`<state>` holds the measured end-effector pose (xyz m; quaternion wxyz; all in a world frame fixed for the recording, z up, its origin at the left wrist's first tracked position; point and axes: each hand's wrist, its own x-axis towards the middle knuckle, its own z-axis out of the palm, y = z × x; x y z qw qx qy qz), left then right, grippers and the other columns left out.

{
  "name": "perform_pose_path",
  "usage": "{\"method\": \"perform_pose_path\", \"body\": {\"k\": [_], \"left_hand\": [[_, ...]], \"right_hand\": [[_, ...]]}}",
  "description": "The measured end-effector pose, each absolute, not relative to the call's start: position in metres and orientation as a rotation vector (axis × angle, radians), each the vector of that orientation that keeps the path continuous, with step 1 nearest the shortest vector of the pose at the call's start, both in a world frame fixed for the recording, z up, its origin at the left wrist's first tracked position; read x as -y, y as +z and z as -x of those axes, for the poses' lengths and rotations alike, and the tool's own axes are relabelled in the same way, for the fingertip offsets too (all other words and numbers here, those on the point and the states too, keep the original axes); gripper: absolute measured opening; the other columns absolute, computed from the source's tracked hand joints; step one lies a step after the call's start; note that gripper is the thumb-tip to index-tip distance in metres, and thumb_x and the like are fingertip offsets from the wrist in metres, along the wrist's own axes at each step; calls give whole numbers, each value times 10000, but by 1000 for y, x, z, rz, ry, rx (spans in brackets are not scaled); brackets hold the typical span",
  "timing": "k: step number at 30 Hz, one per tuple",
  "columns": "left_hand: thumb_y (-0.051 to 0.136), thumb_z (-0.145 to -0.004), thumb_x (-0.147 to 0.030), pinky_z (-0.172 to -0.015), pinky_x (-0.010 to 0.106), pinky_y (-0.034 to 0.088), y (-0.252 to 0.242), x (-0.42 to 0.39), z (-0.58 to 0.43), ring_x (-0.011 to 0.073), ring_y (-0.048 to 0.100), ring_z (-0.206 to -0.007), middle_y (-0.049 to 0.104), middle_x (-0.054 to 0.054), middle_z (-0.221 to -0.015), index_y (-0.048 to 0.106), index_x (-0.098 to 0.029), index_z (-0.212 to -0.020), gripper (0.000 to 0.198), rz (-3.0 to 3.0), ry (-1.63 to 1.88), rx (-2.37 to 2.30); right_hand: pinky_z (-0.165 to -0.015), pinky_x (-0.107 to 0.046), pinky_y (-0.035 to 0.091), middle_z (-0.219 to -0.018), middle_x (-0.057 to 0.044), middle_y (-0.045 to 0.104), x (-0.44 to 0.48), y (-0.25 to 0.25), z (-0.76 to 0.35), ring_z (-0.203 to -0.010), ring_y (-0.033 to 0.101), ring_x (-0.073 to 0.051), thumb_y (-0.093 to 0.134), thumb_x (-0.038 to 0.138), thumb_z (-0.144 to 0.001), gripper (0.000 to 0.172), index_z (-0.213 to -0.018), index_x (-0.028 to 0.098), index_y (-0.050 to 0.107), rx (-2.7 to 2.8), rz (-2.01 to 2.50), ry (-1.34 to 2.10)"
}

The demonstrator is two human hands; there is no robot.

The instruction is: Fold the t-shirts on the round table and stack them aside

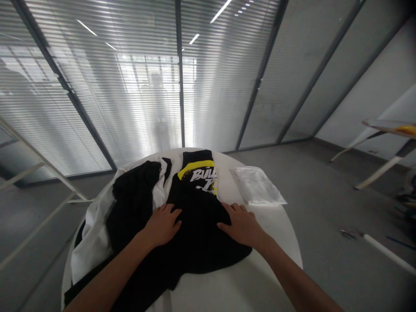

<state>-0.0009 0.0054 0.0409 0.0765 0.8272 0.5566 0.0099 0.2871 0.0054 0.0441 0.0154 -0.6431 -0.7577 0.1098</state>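
While left hand touches black garment, right hand touches opposite side.

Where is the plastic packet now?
In the head view, the plastic packet lies on the white table, beyond the right hand, right of the printed black garment.

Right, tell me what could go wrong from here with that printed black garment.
The left hand works close to the heap of black and white cloth, so moving the printed black garment might drag that cloth along. The clear plastic bag lies near the edge of the white table, beyond the right hand; a sideways brush could knock it off.
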Motion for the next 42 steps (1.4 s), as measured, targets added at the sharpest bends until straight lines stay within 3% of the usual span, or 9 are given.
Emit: {"method": "perform_pose_path", "body": {"k": [4, 9, 15, 18, 23, 28, 31, 36, 42], "left_hand": [[408, -933, -478, -1138, 545, 218, 23, 23, -7, 351, 299, -1418, 359, 199, -1520, 424, -172, -1457, 607, -2432, 68, -1738], [352, -947, -513, -1139, 602, 143, 13, 38, -26, 371, 216, -1446, 276, 229, -1550, 374, -134, -1483, 656, -2373, 122, -1783], [436, -926, -458, -1137, 568, 205, 21, 46, -39, 351, 249, -1440, 301, 182, -1555, 436, -215, -1451, 579, -2282, 214, -1673], [429, -935, -394, -1146, 517, 239, 22, 53, -34, 318, 278, -1435, 333, 168, -1543, 487, -221, -1417, 516, -2264, 252, -1605], [473, -916, -333, -1159, 511, 234, 15, 65, -24, 290, 271, -1441, 333, 132, -1551, 469, -245, -1427, 519, -2372, 326, -1561], [487, -902, -264, -1149, 506, 274, 15, 65, -20, 276, 362, -1396, 447, 109, -1483, 558, -252, -1347, 451, -2417, 408, -1568], [455, -906, -212, -1133, 474, 322, 16, 63, -16, 253, 432, -1346, 523, 98, -1411, 613, -236, -1279, 406, -2395, 470, -1559], [462, -888, -175, -1126, 471, 336, 17, 63, -12, 253, 444, -1331, 541, 98, -1383, 634, -235, -1248, 404, -2380, 519, -1540], [460, -884, -180, -1120, 479, 343, 19, 64, -11, 253, 442, -1328, 547, 84, -1373, 636, -243, -1244, 405, -2366, 522, -1526]], "right_hand": [[-1038, -565, 271, -1422, -161, 439, 20, 25, -284, -1319, 367, -353, 536, 541, -859, 749, -1504, 240, 307, 2346, 1997, 196], [-1049, -579, 269, -1464, -150, 401, 15, 12, -305, -1335, 364, -332, 434, 521, -928, 649, -1501, 247, 304, 2338, 2047, 173], [-1002, -594, 330, -1487, -182, 360, 3, 19, -339, -1340, 350, -395, 538, 590, -854, 766, -1493, 239, 305, 2189, 2213, 147], [-989, -570, 355, -1433, -193, 422, 9, 19, -348, -1292, 408, -393, 519, 625, -849, 780, -1484, 215, 326, 2138, 2204, 170], [-968, -491, 405, -1287, -172, 529, 20, 19, -347, -1199, 484, -344, 449, 495, -923, 594, -1401, 142, 452, 2035, 2135, 218], [-913, -344, 447, -996, -84, 602, 31, 40, -324, -964, 583, -221, 478, 268, -894, 309, -1129, 192, 663, 2112, 1849, 394], [-895, -310, 458, -999, -76, 593, 40, 51, -306, -943, 585, -196, 454, 248, -902, 280, -1056, 210, 683, 2163, 1680, 447], [-929, -404, 442, -1197, -130, 564, 45, 42, -299, -1105, 533, -298, 602, 287, -825, 484, -1298, 188, 573, 2244, 1855, 187], [-837, -343, 463, -1029, -100, 644, 40, 35, -321, -935, 625, -239, 450, 316, -923, 274, -1049, 192, 660, 2210, 1945, 381]]}}
